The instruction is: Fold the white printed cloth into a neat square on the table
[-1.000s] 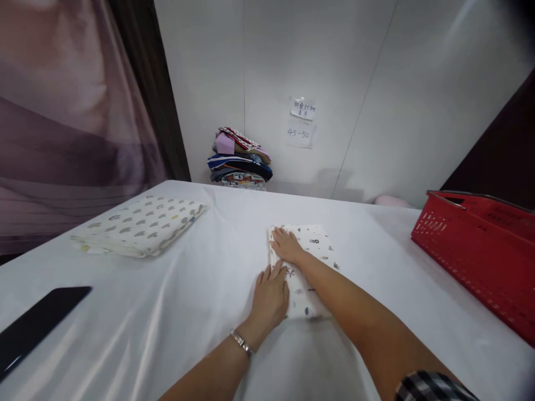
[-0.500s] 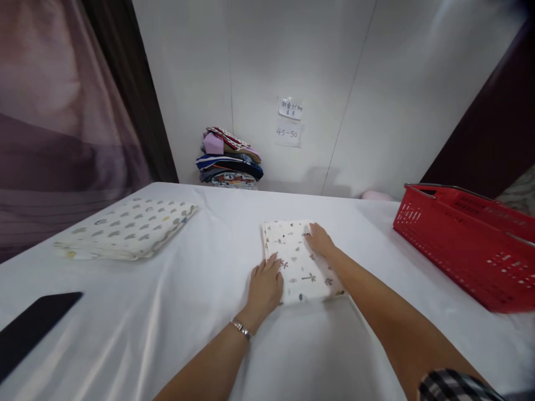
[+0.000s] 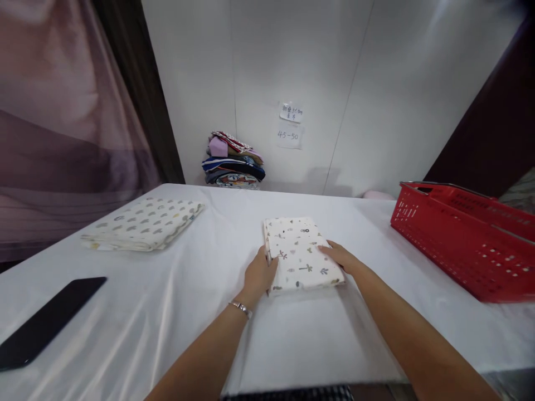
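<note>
A folded white cloth [image 3: 298,256] printed with small palm trees and other little motifs lies between my hands, at the middle of the white-covered table. My left hand [image 3: 259,272] grips its left edge, thumb on top and fingers tucked beneath. On the opposite edge, my right hand [image 3: 339,257] has its thumb on top too, with the other fingers mostly hidden under the cloth. Further left rests a second folded white cloth [image 3: 146,223] with grey heart-like shapes, untouched.
A red plastic basket [image 3: 460,245] stands on the right of the table [image 3: 200,334]. At the left front lies a flat black phone-like slab [image 3: 50,320]. Behind the table's far edge rises a pile of folded fabrics [image 3: 234,161], against a wall with paper signs [image 3: 290,135].
Both hands went from lying flat on the cloth to gripping its side edges. My right hand came nearer, down the right edge. The view shifted slightly.
</note>
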{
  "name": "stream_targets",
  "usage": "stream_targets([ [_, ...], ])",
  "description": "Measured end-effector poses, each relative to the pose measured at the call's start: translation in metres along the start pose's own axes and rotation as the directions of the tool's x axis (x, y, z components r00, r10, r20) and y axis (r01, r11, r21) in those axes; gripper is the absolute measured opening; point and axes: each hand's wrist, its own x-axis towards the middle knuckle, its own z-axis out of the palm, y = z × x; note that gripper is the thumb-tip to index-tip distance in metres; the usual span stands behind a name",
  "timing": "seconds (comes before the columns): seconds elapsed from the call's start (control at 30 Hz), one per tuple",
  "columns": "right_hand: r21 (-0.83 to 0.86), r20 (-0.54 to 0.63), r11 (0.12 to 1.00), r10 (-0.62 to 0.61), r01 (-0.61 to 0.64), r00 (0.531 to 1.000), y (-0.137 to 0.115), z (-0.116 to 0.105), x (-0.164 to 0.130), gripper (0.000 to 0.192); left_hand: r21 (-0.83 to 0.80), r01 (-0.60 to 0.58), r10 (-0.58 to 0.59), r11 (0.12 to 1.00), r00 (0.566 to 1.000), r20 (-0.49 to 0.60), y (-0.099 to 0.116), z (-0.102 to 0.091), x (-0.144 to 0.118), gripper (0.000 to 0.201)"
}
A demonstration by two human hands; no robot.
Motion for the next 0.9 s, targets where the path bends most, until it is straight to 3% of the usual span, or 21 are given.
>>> stream_targets([
  [0.1, 0.113, 0.063, 0.993, 0.019, -0.026, 0.998, 0.001, 0.003, -0.005, 0.061, 0.065, 0.004, -0.005, 0.998, 1.000, 0.016, 0.005, 0.003, 0.000, 0.046],
  [0.2, 0.146, -0.028, 0.989, 0.005, -0.001, 1.000, 0.002, 0.014, -0.017, 0.053, 0.085, 0.006, -0.009, 0.996, 0.999, 0.037, 0.003, 0.001, 0.011, 0.046],
  [0.27, 0.189, -0.033, 0.982, -0.021, 0.027, 0.999, 0.003, 0.027, -0.032, 0.052, 0.089, 0.018, -0.020, 0.996, 0.999, 0.030, -0.003, -0.007, 0.026, 0.051],
  [0.33, 0.224, 0.044, 0.974, -0.043, 0.032, 0.998, 0.004, 0.038, -0.051, 0.059, 0.101, 0.065, -0.067, 0.993, 0.998, 0.011, -0.013, -0.021, 0.040, 0.052],
  [0.43, 0.113, 0.188, 0.993, 0.010, -0.032, 0.982, 0.005, 0.044, -0.074, 0.075, 0.142, 0.104, -0.112, 0.984, 0.992, 0.052, -0.023, -0.039, 0.050, 0.050],
  [0.47, 0.039, 0.181, 0.999, 0.026, -0.034, 0.983, 0.005, 0.042, -0.078, 0.077, 0.176, 0.091, -0.100, 0.980, 0.994, 0.043, -0.023, -0.042, 0.049, 0.049],
  [0.53, -0.142, 0.061, 0.989, -0.019, 0.028, 0.998, 0.003, 0.036, -0.079, 0.075, 0.266, 0.009, 0.001, 0.964, 0.999, -0.035, -0.019, -0.041, 0.039, 0.046],
  [0.6, -0.335, -0.104, 0.932, -0.186, 0.141, 0.977, -0.002, 0.029, -0.072, 0.066, 0.348, -0.139, 0.189, 0.927, 0.975, -0.114, -0.011, -0.032, 0.025, 0.043],
  [0.67, -0.488, -0.156, 0.830, -0.387, 0.270, 0.909, -0.010, 0.028, -0.063, 0.055, 0.372, -0.306, 0.366, 0.876, 0.925, -0.101, -0.004, -0.018, 0.011, 0.043],
  [0.77, -0.624, -0.009, 0.648, -0.563, 0.436, 0.826, -0.024, 0.037, -0.049, 0.049, 0.368, -0.397, 0.436, 0.841, 0.899, -0.028, -0.002, 0.000, -0.001, 0.047],
  [0.83, -0.686, 0.144, 0.550, -0.539, 0.476, 0.830, -0.028, 0.046, -0.040, 0.050, 0.395, -0.386, 0.417, 0.834, 0.909, 0.008, -0.005, 0.007, -0.003, 0.049],
  [0.9, -0.725, 0.236, 0.518, -0.434, 0.455, 0.870, -0.027, 0.054, -0.035, 0.051, 0.434, -0.378, 0.410, 0.818, 0.912, 0.020, -0.010, 0.011, -0.002, 0.050],
])
